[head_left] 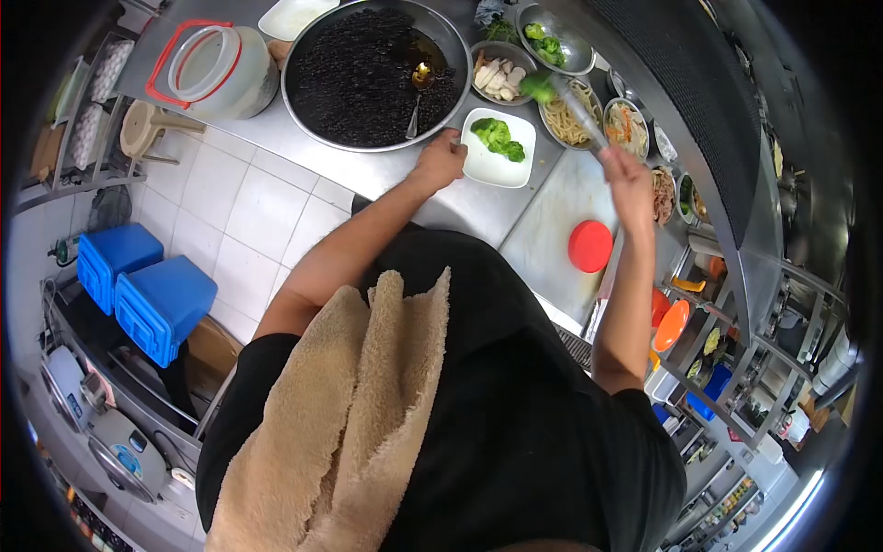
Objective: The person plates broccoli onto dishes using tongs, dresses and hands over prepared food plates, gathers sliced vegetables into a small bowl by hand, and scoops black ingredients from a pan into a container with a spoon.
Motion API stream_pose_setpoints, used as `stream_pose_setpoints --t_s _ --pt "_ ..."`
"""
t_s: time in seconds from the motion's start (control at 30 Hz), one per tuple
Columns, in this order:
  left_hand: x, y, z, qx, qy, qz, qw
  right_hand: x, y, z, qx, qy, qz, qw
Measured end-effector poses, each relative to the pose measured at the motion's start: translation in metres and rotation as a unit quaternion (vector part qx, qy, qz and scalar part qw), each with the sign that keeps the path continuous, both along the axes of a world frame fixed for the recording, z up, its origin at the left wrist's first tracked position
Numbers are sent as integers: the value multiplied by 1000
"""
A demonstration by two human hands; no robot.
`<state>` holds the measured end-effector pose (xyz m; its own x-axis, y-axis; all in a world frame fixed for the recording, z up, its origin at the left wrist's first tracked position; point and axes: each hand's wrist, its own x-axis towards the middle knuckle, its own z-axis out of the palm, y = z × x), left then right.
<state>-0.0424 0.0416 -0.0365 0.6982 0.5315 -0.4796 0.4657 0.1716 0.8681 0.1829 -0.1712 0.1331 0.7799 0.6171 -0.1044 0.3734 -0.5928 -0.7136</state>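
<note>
My left hand (442, 160) is at the left edge of a white square dish (481, 172), its fingers closed on the rim. Pieces of broccoli (498, 139) lie in that dish. My right hand (625, 169) grips metal tongs (582, 114), blurred by motion, which point up and left. A green piece of broccoli (537, 87) is at the tips of the tongs, over the gap between the bowl of sliced white pieces (499, 79) and the bowl of noodles (570, 112). Another metal bowl (555, 39) with broccoli stands behind them.
A wide metal bowl (306, 128) of dark beans holds a spoon (417, 99). Right of the dish are a cutting board (555, 227) and a red round lid (590, 246). A large plastic jar (248, 78) stands at the left. Steel shelving overhangs the right side.
</note>
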Motion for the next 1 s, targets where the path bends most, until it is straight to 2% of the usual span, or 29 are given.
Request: stream_pose_setpoints --t_s 0.1,0.2,0.3,0.4,0.5,0.57,0.6,0.73,0.83,0.87,0.93,1.0 --pt "-3 -6 -15 -51 -62 65 995 -47 -25 -21 -30 98 22 994" --pt "-9 -10 -9 -124 -59 69 988 -66 -29 -50 -62 46 90 993" --pt "-10 -13 -3 -147 -49 57 986 -71 -12 -46 -156 -115 154 969" --pt "-13 -14 -1 -145 -44 40 988 -60 -6 -50 -120 -164 180 962" --pt "-18 -13 4 -171 -27 25 985 -53 -7 -37 -118 -137 183 966" --pt "-23 -10 6 -180 -15 6 984 -44 -8 -24 -118 -78 132 981" --pt "-23 -9 6 -185 -8 -3 983 -38 -8 -18 -118 -48 108 986" --pt "-21 -10 3 -190 2 -26 981 37 27 -25 -133 -192 60 970" --pt "-19 -13 2 -174 -3 -37 984 100 81 -50 -165 -303 35 938" --pt "-20 -14 -4 -175 -8 -35 984 128 101 -63 -156 -350 62 922" --pt "-21 -15 -10 -171 -22 -35 984 144 128 -67 -178 -359 74 913" --pt "-23 -15 -14 -159 -39 -37 986 150 146 -69 -221 -314 63 921"
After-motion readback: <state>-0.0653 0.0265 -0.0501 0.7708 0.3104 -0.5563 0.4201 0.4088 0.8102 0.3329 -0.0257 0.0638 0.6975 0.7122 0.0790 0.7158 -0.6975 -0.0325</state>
